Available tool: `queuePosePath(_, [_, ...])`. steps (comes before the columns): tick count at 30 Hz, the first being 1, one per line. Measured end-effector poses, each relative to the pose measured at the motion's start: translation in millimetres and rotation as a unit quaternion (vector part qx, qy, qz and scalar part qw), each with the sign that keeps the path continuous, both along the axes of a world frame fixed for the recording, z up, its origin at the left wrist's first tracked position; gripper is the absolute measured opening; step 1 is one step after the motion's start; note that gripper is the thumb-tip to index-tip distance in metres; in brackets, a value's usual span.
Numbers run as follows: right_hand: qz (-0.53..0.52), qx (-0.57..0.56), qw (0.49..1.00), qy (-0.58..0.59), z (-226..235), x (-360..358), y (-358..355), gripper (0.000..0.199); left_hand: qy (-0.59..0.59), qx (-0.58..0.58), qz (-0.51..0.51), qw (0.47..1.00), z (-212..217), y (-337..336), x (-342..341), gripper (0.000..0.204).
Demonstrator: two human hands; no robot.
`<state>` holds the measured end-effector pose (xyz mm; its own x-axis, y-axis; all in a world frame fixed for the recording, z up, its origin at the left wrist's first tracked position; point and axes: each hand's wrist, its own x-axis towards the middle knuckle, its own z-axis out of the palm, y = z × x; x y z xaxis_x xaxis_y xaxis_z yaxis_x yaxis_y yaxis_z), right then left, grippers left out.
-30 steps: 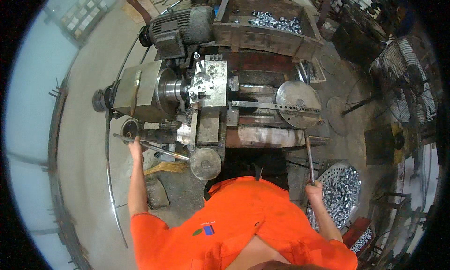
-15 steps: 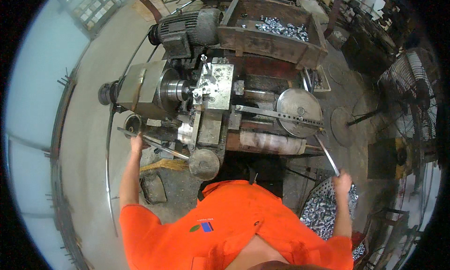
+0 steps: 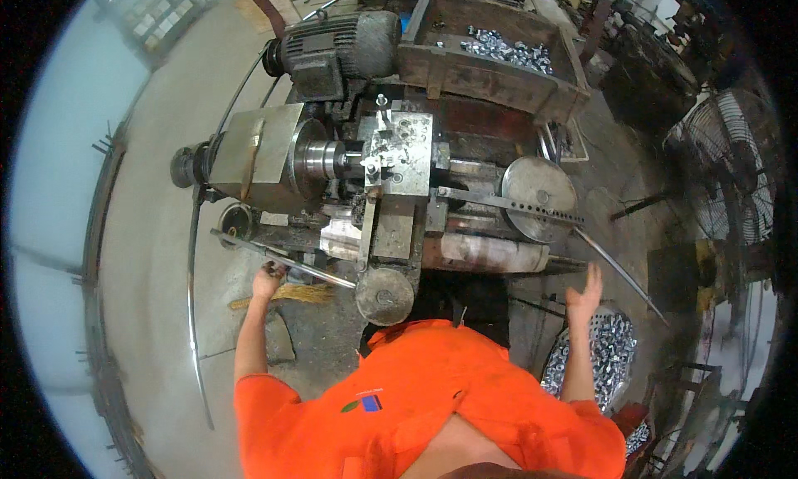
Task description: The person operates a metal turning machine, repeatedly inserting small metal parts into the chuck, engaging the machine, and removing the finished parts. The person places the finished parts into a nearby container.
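A metal lathe stands before me, with a round chuck (image 3: 320,159) on the left and a carriage with a tool post (image 3: 407,151) beside it. My left hand (image 3: 268,281) is just below a long steel handle bar (image 3: 312,270) fixed to a small round handwheel (image 3: 385,298). Its fingers are loosely bent, apparently not around the bar. My right hand (image 3: 585,294) is raised and open, fingers stretched, holding nothing. To its right, apart from it, a steel lever (image 3: 619,271) slants down from a flat drilled bar (image 3: 499,201) across a large disc (image 3: 540,188).
Behind the lathe are an electric motor (image 3: 337,55) and a wooden box (image 3: 490,72) holding shiny metal parts. A perforated container of similar parts (image 3: 611,346) sits below my right arm. A fan (image 3: 736,167) stands at right; a straw broom (image 3: 299,293) lies below my left hand.
My right hand has let go of the steel lever, which has swung outward right. My left hand has come off the handle bar and moved right and nearer. The carriage has shifted slightly right.
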<state>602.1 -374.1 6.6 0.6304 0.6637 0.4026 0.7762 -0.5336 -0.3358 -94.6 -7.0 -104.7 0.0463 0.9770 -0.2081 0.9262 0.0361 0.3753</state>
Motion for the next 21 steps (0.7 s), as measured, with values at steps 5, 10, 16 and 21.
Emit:
queuePosePath(5, [0.058,-0.025,0.990,0.125,-2.7,-39.5,6.2,0.043,0.258,-0.006,-0.112,0.960,10.6,-12.6,60.6,0.038])
queuePosePath(10, [0.088,-0.030,0.972,0.214,27.4,-63.6,27.6,0.035,0.085,0.195,0.123,0.969,-76.6,-47.7,94.9,0.035])
queuePosePath(16, [0.151,-0.025,0.971,0.182,45.0,-59.3,50.0,0.033,0.213,-0.084,-0.122,0.966,-36.7,-13.7,46.4,0.047])
queuePosePath(21, [0.168,0.010,0.969,0.181,101.5,-65.2,103.1,0.030,0.189,-0.071,-0.076,0.976,7.5,-25.7,66.2,0.046])
